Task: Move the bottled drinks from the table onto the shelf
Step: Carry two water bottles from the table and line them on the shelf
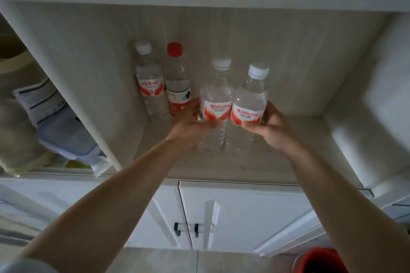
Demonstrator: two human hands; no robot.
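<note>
Pale wood-grain shelf (pixel 288 139) holds two clear ribbed plastic bottles upright at its back; left hand (pixel 188 126) grips a white-capped bottle (pixel 216 99); right hand (pixel 269 126) grips its twin (pixel 250 99), both touching, near the front edge; open board lies to the right.

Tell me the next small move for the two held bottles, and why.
Probably set both down and let go: the left hand and right hand each grip a clear white-capped Wahaha bottle upright inside the white shelf, beside the two standing bottles.
</note>
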